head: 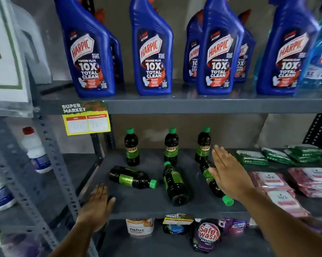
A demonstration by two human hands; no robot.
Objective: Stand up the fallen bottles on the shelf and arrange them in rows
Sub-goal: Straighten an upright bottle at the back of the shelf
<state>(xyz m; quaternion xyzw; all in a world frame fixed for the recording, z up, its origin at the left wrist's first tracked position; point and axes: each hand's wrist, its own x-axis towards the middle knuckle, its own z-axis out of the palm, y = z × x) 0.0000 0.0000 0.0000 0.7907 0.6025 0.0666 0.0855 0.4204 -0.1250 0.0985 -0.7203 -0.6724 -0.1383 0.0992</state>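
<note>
Grey metal shelving [193, 106] fills the frame, its middle shelf [147, 201] carrying the dark bottles. Blue Harpic bottles [152, 52] stand in a line on the upper shelf, across the top of the frame. Pink packets [279, 191] and green packets [253, 157] lie at the right of the middle shelf.

Three standing bottles [132, 148] with green caps form a row at the back of the middle shelf, centre frame. Three fallen bottles lie in front of them: the left fallen bottle [132, 178] with its cap pointing right, the centre fallen bottle [175, 184] with its cap pointing to the back, the right fallen bottle [214, 184] with its cap toward the front edge.

The right hand [228, 173] is flat, fingers together, over the right fallen bottle; contact cannot be confirmed. The left hand [99, 203] is flat, fingers together, on the shelf's front left edge, holding nothing.

A yellow price tag [86, 120] hangs from the upper shelf edge, left of centre.
</note>
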